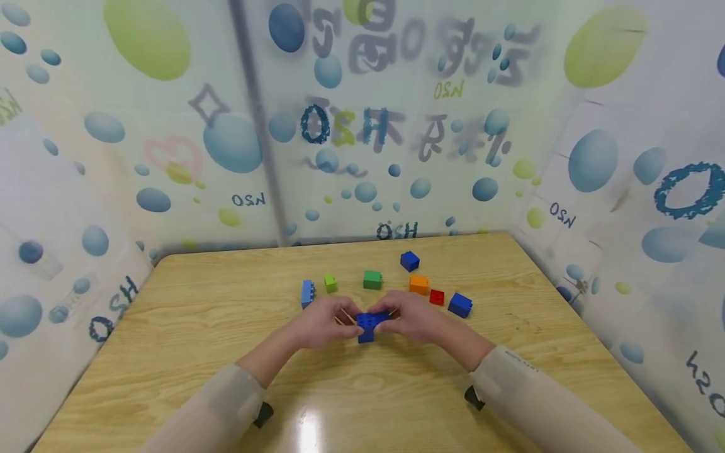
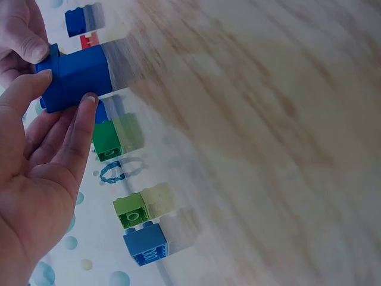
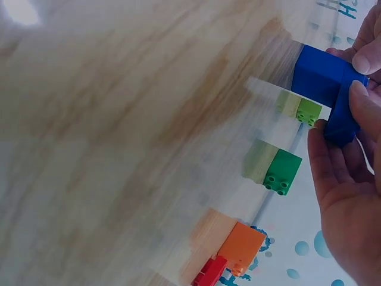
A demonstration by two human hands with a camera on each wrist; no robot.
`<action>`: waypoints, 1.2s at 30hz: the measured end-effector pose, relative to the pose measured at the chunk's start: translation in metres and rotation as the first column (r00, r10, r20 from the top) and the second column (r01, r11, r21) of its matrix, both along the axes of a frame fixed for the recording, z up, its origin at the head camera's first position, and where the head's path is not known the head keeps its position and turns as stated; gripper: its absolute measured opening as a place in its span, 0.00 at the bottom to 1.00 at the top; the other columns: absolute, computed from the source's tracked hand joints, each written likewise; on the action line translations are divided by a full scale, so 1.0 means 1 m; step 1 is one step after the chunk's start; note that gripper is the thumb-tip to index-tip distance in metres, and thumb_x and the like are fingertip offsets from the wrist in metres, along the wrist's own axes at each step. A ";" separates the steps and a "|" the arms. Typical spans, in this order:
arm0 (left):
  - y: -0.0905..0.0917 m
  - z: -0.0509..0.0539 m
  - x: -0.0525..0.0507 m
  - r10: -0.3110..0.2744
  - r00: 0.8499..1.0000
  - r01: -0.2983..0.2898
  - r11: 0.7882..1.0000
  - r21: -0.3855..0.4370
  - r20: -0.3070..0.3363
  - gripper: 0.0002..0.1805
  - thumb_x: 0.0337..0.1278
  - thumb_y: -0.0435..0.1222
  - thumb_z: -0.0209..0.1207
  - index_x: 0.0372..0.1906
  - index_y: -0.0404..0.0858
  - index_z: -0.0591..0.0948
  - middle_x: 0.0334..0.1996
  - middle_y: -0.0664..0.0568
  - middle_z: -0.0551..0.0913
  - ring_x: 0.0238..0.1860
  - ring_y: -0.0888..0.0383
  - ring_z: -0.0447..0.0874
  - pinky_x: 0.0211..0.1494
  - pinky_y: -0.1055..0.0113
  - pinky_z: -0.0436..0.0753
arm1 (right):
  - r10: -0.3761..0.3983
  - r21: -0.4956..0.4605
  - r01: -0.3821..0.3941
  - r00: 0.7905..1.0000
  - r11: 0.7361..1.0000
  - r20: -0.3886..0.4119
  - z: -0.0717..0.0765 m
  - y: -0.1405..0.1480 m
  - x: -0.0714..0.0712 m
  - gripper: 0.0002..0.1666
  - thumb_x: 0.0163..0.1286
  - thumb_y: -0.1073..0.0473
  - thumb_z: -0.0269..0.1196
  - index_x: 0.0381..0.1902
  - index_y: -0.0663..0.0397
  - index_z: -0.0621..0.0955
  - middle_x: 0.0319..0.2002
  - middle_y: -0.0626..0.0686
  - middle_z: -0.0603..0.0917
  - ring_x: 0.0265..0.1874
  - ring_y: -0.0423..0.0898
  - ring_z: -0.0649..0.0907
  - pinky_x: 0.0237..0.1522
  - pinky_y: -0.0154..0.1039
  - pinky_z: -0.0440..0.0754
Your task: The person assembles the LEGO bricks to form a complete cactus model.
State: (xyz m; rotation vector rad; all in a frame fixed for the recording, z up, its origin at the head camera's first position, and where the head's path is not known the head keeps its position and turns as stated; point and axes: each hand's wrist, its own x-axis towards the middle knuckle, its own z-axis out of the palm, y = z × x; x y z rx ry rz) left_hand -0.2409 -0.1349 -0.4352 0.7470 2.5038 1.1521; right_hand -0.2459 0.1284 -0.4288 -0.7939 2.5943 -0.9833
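Both hands are at a pair of joined blue toy building bricks [image 1: 365, 335] near the middle of the table. A thinner blue brick [image 3: 341, 122] lies across the top of a taller blue brick [image 2: 86, 68] and juts out toward the right hand. My left hand [image 1: 323, 322] holds the stack from the left, its thumb at the top brick and a fingertip against the taller one. From the other side my right hand [image 1: 416, 318] pinches the jutting end of the thinner brick between thumb and fingers. The taller brick's base stands at the tabletop.
Behind the hands lie a light blue brick [image 1: 308, 294], a lime brick [image 1: 330, 284], a green brick [image 1: 372, 280] and a blue brick [image 1: 410, 261]. Toward the right are an orange brick [image 1: 418, 284], a red brick [image 1: 437, 297] and another blue brick [image 1: 460, 305]. Patterned walls enclose the wooden table [image 1: 198, 327].
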 end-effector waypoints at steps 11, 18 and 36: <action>-0.002 -0.004 -0.001 0.011 0.997 -0.011 1.000 -0.005 0.071 0.12 0.71 0.43 0.73 0.51 0.43 0.89 0.48 0.54 0.93 0.50 0.57 0.92 0.52 0.61 0.93 | 0.004 -0.039 -0.001 0.996 0.999 0.086 -0.006 0.004 0.003 0.17 0.79 0.52 0.70 0.63 0.39 0.88 0.56 0.45 0.89 0.45 0.41 0.86 0.50 0.36 0.88; -0.001 -0.004 -0.001 0.013 0.999 -0.013 1.000 0.008 0.047 0.10 0.71 0.41 0.73 0.50 0.43 0.89 0.47 0.53 0.93 0.50 0.56 0.93 0.52 0.60 0.94 | -0.093 -0.091 0.113 0.974 0.989 0.206 -0.006 0.002 0.007 0.13 0.78 0.53 0.71 0.58 0.41 0.87 0.54 0.48 0.89 0.40 0.47 0.90 0.33 0.37 0.83; -0.002 -0.006 -0.002 0.005 1.000 -0.006 0.999 0.044 0.028 0.11 0.70 0.40 0.73 0.52 0.41 0.88 0.49 0.52 0.93 0.50 0.55 0.94 0.50 0.62 0.94 | -0.112 -0.217 0.186 0.943 0.958 0.314 -0.010 0.001 0.002 0.12 0.78 0.56 0.72 0.56 0.50 0.88 0.53 0.52 0.90 0.40 0.49 0.94 0.48 0.43 0.94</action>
